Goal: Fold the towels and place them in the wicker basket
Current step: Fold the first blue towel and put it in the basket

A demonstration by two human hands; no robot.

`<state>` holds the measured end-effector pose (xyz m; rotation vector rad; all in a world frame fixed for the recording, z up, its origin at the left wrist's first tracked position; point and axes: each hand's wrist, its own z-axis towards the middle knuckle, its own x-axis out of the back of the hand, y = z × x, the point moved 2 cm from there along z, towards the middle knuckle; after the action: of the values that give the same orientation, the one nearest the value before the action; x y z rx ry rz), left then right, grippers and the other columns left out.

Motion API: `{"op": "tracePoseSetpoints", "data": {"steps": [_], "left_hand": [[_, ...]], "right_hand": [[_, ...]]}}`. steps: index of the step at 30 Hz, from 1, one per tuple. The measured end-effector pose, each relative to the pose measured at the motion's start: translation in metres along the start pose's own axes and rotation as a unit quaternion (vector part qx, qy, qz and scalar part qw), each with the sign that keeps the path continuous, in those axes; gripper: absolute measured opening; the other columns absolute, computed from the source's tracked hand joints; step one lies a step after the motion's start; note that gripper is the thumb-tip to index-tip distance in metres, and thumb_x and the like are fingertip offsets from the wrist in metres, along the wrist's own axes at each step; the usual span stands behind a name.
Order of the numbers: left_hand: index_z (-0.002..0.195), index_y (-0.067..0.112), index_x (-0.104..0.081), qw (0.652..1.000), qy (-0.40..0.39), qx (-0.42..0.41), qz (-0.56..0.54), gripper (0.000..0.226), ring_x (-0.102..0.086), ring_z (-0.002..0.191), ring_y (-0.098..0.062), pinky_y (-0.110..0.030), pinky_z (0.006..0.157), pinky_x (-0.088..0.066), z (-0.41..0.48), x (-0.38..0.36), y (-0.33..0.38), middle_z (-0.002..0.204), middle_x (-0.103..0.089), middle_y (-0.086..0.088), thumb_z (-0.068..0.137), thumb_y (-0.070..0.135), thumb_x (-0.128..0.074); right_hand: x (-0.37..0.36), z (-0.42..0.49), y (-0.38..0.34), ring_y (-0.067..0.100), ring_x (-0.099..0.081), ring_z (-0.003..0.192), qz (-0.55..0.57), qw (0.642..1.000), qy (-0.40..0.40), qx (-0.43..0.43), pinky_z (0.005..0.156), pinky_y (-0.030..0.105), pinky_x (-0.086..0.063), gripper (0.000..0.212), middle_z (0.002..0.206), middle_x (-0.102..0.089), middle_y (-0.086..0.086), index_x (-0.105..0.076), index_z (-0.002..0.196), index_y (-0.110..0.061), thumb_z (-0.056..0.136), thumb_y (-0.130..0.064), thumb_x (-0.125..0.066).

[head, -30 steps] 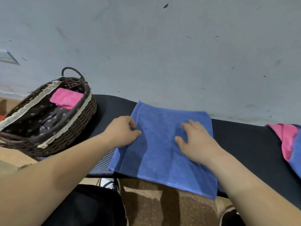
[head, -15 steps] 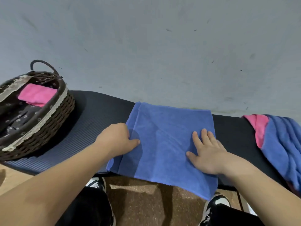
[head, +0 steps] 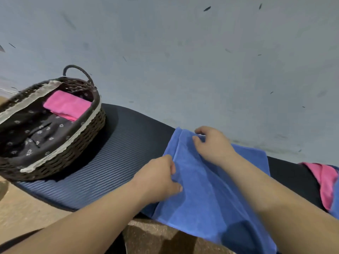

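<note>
Left hand (head: 158,178) pinches the towel's (head: 211,202) left edge. Right hand (head: 213,145), just beyond it, grips the far corner. The towel lies under both (on a mat (head: 113,162)). The basket (head: 73,153) sits well left of them.

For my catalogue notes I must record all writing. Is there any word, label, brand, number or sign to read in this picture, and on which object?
None: no readable text shows anywhere.
The wicker basket has a lining printed only with small flowers.
The blue towel, pink towel and mat show no label.
The wall has only dark scuffs.
</note>
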<state>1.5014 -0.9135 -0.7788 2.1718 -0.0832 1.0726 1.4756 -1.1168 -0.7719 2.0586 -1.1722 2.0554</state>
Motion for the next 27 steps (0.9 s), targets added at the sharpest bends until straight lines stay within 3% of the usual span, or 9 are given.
{"op": "tracePoseSetpoints", "data": {"steps": [2, 6, 9, 12, 17, 21, 25, 27], "left_hand": [[0.096, 0.030, -0.049, 1.000, -0.010, 0.004, 0.000, 0.041, -0.063, 0.083, -0.017, -0.044, 0.077, -0.058, -0.001, -0.002, -0.005, 0.091, -0.062, 0.007, 0.070, 0.038, -0.080], [0.105, 0.030, -0.054, 0.999, -0.028, 0.010, -0.039, 0.043, -0.066, 0.086, -0.015, -0.036, 0.075, -0.058, -0.004, 0.002, -0.016, 0.096, -0.064, 0.008, 0.074, 0.031, -0.084], [0.113, 0.031, -0.054, 0.998, -0.037, 0.019, -0.052, 0.049, -0.065, 0.084, -0.012, -0.030, 0.070, -0.053, -0.009, 0.003, -0.025, 0.097, -0.066, 0.009, 0.075, 0.031, -0.085], [0.118, 0.031, -0.053, 0.993, -0.035, 0.027, -0.106, 0.052, -0.066, 0.075, -0.009, -0.027, 0.064, -0.053, -0.012, 0.003, -0.034, 0.089, -0.071, 0.008, 0.077, 0.025, -0.085], [0.105, 0.024, -0.059, 0.976, -0.056, 0.015, -0.210, 0.023, -0.068, 0.062, -0.020, -0.047, 0.066, -0.064, -0.023, 0.009, -0.031, 0.080, -0.068, -0.002, 0.088, 0.012, -0.070], [0.099, 0.017, -0.061, 0.965, -0.042, 0.003, -0.259, 0.019, -0.066, 0.052, -0.025, -0.055, 0.060, -0.060, -0.030, 0.018, -0.022, 0.071, -0.063, -0.004, 0.085, 0.004, -0.061], [0.099, 0.019, -0.060, 0.979, -0.002, 0.003, -0.202, 0.021, -0.068, 0.054, -0.022, -0.038, 0.054, -0.061, -0.027, 0.027, -0.035, 0.075, -0.070, -0.009, 0.084, 0.005, -0.060], [0.099, 0.027, -0.058, 0.995, 0.018, 0.001, -0.094, 0.019, -0.068, 0.066, -0.013, -0.036, 0.065, -0.060, -0.023, 0.027, -0.046, 0.078, -0.070, 0.002, 0.084, 0.018, -0.066]], "right_hand": [[-0.010, 0.026, -0.004, 0.024, -0.060, 0.123, -0.015, 0.999, -0.028, -0.022, 0.101, 0.037, -0.049, 0.039, 0.131, -0.066, 0.000, -0.061, 0.135, -0.016, 0.101, -0.031, -0.052], [-0.025, 0.054, 0.001, 0.028, -0.068, 0.096, -0.008, 0.999, -0.012, -0.052, 0.084, 0.036, -0.056, 0.020, 0.095, -0.072, 0.005, -0.070, 0.096, -0.011, 0.096, -0.026, -0.058], [-0.024, 0.060, 0.002, 0.023, -0.067, 0.092, 0.028, 0.998, 0.045, -0.046, 0.080, 0.031, -0.052, 0.013, 0.089, -0.070, -0.002, -0.073, 0.094, -0.014, 0.093, -0.023, -0.063], [-0.024, 0.057, 0.001, 0.022, -0.068, 0.084, 0.038, 0.998, 0.045, -0.035, 0.075, 0.032, -0.054, 0.015, 0.075, -0.067, -0.007, -0.071, 0.084, -0.015, 0.093, -0.023, -0.062], [-0.010, 0.048, -0.006, 0.017, -0.061, 0.080, 0.089, 0.989, 0.115, -0.006, 0.076, 0.038, -0.051, 0.012, 0.085, -0.064, -0.006, -0.057, 0.098, -0.016, 0.099, -0.027, -0.053], [0.001, 0.051, -0.023, 0.013, -0.061, 0.075, 0.053, 0.989, 0.139, 0.003, 0.068, 0.036, -0.048, 0.012, 0.080, -0.062, -0.009, -0.054, 0.101, -0.021, 0.099, -0.032, -0.050], [-0.015, 0.058, -0.032, 0.021, -0.062, 0.075, 0.018, 0.994, 0.108, 0.003, 0.067, 0.037, -0.049, 0.014, 0.079, -0.063, -0.005, -0.054, 0.101, -0.022, 0.100, -0.033, -0.047], [-0.031, 0.061, -0.028, 0.024, -0.063, 0.080, -0.009, 0.997, 0.076, -0.015, 0.070, 0.037, -0.050, 0.015, 0.084, -0.065, -0.003, -0.055, 0.102, -0.022, 0.101, -0.034, -0.045]]}}
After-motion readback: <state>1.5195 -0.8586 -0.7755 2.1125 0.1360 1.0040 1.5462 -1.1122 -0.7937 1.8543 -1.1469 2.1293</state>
